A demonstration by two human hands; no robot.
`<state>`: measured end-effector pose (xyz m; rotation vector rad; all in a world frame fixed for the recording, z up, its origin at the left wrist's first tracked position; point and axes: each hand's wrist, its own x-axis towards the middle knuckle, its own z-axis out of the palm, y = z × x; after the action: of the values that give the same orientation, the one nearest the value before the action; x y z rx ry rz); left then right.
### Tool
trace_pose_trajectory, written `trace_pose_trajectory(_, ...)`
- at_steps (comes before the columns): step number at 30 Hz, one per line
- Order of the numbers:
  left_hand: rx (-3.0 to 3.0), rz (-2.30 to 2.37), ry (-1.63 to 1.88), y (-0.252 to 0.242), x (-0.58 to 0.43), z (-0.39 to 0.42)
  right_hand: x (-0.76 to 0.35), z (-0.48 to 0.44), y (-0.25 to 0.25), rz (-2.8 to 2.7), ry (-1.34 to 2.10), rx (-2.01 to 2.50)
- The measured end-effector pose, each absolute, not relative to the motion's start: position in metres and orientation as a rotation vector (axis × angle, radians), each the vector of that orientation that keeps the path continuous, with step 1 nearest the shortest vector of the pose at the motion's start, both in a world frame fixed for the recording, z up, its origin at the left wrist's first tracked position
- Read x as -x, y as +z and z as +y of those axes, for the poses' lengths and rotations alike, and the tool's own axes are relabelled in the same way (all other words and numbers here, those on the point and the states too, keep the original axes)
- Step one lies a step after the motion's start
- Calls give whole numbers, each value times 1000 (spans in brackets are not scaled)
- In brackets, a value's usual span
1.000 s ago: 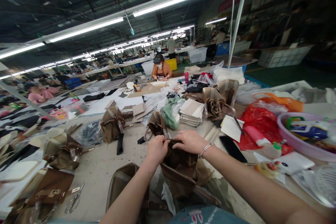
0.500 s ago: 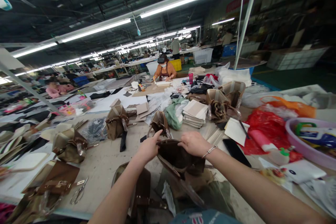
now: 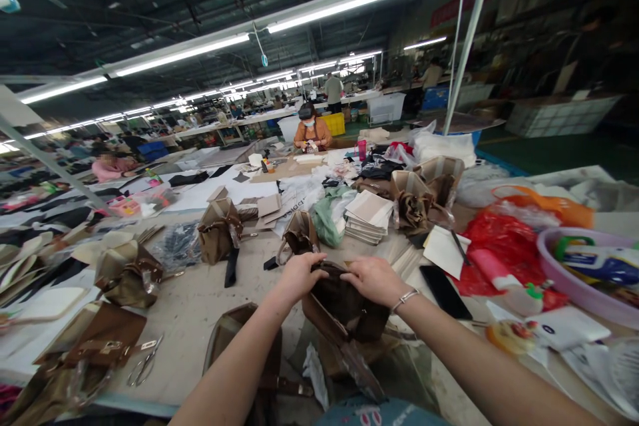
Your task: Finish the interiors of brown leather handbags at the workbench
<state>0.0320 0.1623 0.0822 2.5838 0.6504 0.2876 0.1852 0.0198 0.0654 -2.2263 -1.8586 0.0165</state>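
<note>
partly, left hand and right hand hide the brown bag.

From the view's centre, the worktable bears scissors and a brown bag toward eight o'clock, a black phone toward four.

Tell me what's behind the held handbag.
Another brown handbag and a green plastic bag show behind the held handbag. The left hand and right hand partly cover the tabletop there.
</note>
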Motion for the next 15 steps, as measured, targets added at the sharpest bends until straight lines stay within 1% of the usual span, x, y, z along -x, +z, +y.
trace_pose_trajectory(8,-2604,644,317,79,-35,165,-195,18,70,-1869,215,2066)
trace_pose_trajectory(12,-2608,651,317,77,-36,164,-190,29,75,-1940,197,2028)
trace_pose_trajectory(15,-2564,670,367,74,-35,163,-185,42,78,-1993,144,2083)
